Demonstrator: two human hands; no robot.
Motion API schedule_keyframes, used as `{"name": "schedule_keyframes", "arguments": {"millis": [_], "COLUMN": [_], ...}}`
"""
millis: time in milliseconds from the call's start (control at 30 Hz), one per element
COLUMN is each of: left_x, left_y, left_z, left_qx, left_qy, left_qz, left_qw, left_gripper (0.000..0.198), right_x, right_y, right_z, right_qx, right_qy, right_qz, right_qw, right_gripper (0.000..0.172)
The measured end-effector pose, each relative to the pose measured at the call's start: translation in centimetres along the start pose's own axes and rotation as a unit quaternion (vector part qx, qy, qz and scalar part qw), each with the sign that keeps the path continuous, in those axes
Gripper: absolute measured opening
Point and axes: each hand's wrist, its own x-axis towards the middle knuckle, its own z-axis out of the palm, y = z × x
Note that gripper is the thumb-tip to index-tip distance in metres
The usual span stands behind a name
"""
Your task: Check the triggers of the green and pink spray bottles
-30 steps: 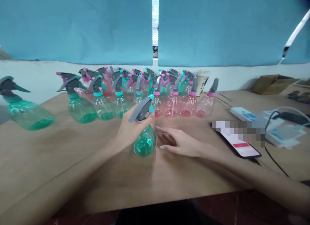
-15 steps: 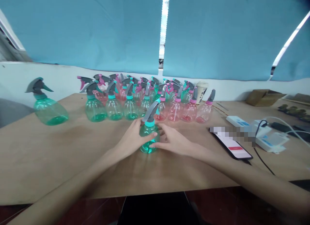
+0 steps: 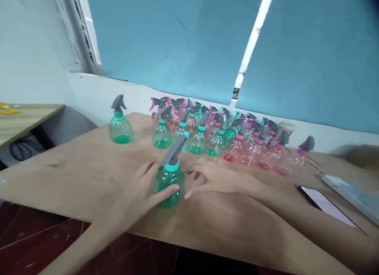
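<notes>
A green spray bottle point(image 3: 169, 181) with a grey trigger head and a turquoise collar stands at the near middle of the table. My left hand point(image 3: 142, 198) is wrapped round its left side, the thumb lying across the front. Just right of the bottle is my right hand point(image 3: 214, 178), thumb and fingers apart and curved, holding nothing I can see. Beyond the hands, a front row runs from green bottles point(image 3: 161, 135) to pink bottles point(image 3: 255, 152). Several more stand crowded behind them. One green bottle point(image 3: 121, 130) stands alone at the far left.
A phone point(image 3: 327, 208) lies on the table point(image 3: 79, 172) at the right, near a white device point(image 3: 352, 194) and a blurred cardboard box point(image 3: 363, 158). Another table point(image 3: 32, 115) is at the far left. A blue curtain point(image 3: 177, 42) hangs behind.
My view has swung left and tilted. My right hand has come away from the green spray bottle, while my left hand stays on it.
</notes>
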Motion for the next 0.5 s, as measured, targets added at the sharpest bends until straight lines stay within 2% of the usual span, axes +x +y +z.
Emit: {"name": "schedule_keyframes", "arguments": {"millis": [67,167,233,300,400,500], "left_x": [-0.6,-0.6,0.1,1.3,3.6,6.2], "left_y": [-2.5,-6.4,-8.5,-10.2,-11.8,-12.6], "left_z": [-2.2,-5.1,-6.4,-6.8,-6.2,-5.1], "left_qx": [0.024,0.049,0.063,0.056,0.078,0.144], "left_qy": [0.044,0.069,0.100,0.137,0.124,0.124], "left_qz": [-0.028,-0.076,-0.087,-0.086,-0.068,-0.063], "left_qw": [0.998,0.994,0.989,0.985,0.987,0.980], "left_gripper": [0.052,0.057,0.058,0.061,0.057,0.053], "right_x": [2.6,6.7,9.5,12.2,15.9,18.9], "right_y": [-0.5,-1.0,-1.0,-0.8,-0.2,0.4], "right_z": [-1.0,-2.2,-2.5,-2.4,-1.6,-0.8], "right_qx": [-0.029,-0.067,-0.074,-0.061,-0.009,0.014], "right_qy": [0.030,0.135,0.178,0.183,0.175,0.183], "right_qz": [-0.001,0.003,0.053,0.097,0.149,0.166], "right_qw": [0.999,0.989,0.980,0.976,0.973,0.969], "right_gripper": [0.063,0.048,0.049,0.056,0.064,0.070]}}
